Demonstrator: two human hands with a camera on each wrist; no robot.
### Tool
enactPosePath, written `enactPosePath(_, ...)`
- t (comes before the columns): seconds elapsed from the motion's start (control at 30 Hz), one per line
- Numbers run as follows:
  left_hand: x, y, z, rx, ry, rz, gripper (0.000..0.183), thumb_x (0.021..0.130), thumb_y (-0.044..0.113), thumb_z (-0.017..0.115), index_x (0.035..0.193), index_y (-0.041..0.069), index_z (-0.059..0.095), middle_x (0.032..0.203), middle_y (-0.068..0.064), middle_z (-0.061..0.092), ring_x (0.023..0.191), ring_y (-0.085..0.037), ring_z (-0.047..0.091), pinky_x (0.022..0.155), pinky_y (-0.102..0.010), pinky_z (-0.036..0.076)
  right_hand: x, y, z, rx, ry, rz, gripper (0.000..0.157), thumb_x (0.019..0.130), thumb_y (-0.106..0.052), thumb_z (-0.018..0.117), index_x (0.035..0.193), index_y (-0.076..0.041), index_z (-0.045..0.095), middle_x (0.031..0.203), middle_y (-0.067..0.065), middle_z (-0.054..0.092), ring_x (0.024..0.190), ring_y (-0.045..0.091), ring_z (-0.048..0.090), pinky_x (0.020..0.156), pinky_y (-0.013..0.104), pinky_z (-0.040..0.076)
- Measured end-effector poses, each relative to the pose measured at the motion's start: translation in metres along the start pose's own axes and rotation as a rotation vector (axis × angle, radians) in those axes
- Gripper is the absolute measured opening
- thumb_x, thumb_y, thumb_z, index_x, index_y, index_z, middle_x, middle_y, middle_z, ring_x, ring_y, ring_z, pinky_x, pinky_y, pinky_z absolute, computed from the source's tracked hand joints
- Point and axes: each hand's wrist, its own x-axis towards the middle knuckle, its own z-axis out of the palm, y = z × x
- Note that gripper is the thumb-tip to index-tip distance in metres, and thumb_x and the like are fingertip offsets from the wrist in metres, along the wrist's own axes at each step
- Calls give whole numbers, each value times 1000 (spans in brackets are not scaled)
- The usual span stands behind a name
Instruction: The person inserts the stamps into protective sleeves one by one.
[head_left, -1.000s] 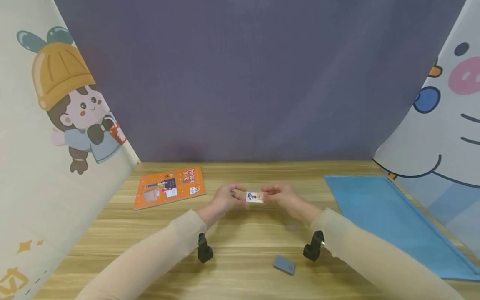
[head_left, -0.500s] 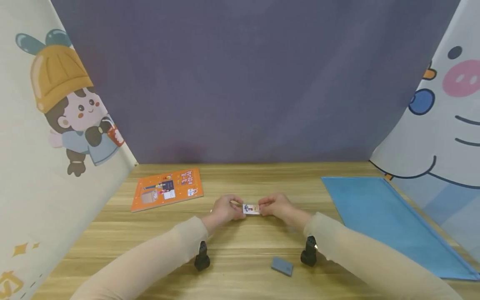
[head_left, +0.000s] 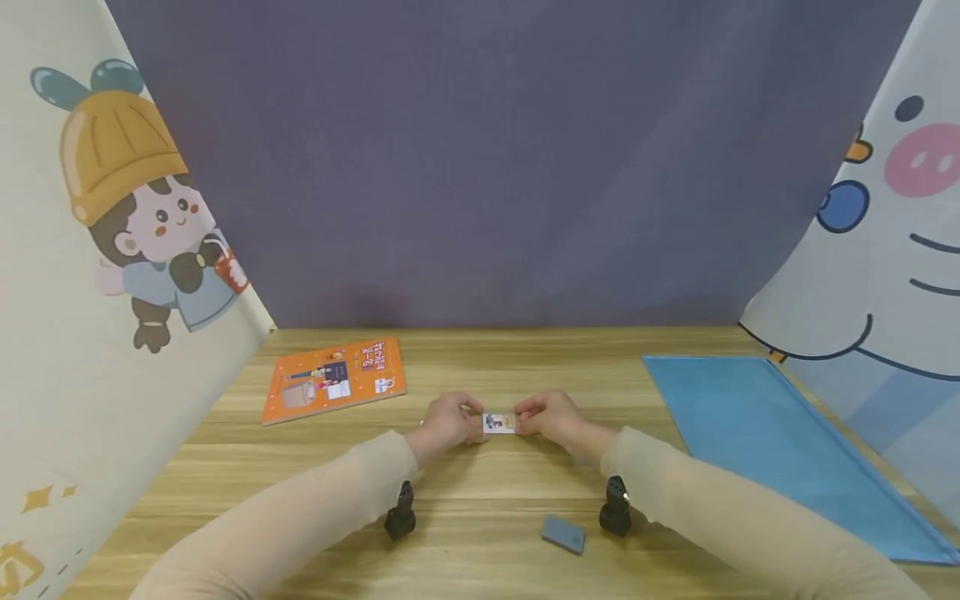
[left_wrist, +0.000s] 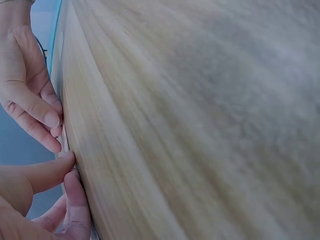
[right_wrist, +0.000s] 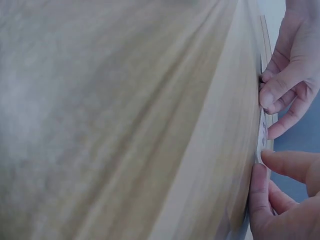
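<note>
A small white card (head_left: 498, 423) with a coloured picture lies flat between my two hands, low over the wooden table. My left hand (head_left: 452, 419) pinches its left edge between thumb and fingers. At its right edge my right hand (head_left: 553, 417) pinches it in the same way. The right wrist view shows the card (right_wrist: 262, 135) nearly edge-on, and the fingertips hide its ends. Both hands are close to the tabletop; whether the card touches the wood I cannot tell.
An orange picture book (head_left: 337, 380) lies at the back left. A small blue-grey flat rectangular thing (head_left: 563, 534) rests nearer me, right of centre. Along the right side of the table (head_left: 480, 500) spreads a large blue sheet (head_left: 772, 433). A dark curtain (head_left: 480, 167) hangs behind.
Both hands have come down and nearer to me with the card between them, mostly in the first half second. Since then they have shifted only slightly.
</note>
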Motion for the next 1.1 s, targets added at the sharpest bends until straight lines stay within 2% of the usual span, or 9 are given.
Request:
enactPosePath(0.23,1,-3,-1,11,-1,10,45,68,-9,80,110,-1,65,79,-10,65,59,-12,57,54,-20,54,0,0,3,17,12,9,33,76,6,75,108,5,68,90,10,67,79,13,58,69,18,52)
enactPosePath(0.87,-1,-2,-1,29,-12,48,41,73,-6,77,111,-1,64,79,-9,65,61,-13,59,56,-21,53,2,0,5,-23,44,-9,33,72,7,76,105,3,71,87,6,63,78,13,55,65,18,47)
enactPosePath(1.0,-4,-1,-2,17,-15,41,41,73,-6,77,112,-1,63,80,-8,63,64,-14,59,58,-22,54,3,1,3,-11,16,6,34,74,4,77,107,3,70,88,6,64,80,13,55,67,18,48)
enactPosePath(1.1,-7,-1,-1,3,-18,49,43,72,-8,78,112,-3,62,80,-9,63,64,-14,58,59,-24,56,3,2,-4,13,-45,13,35,76,0,75,111,4,68,97,10,67,83,14,57,71,20,50)
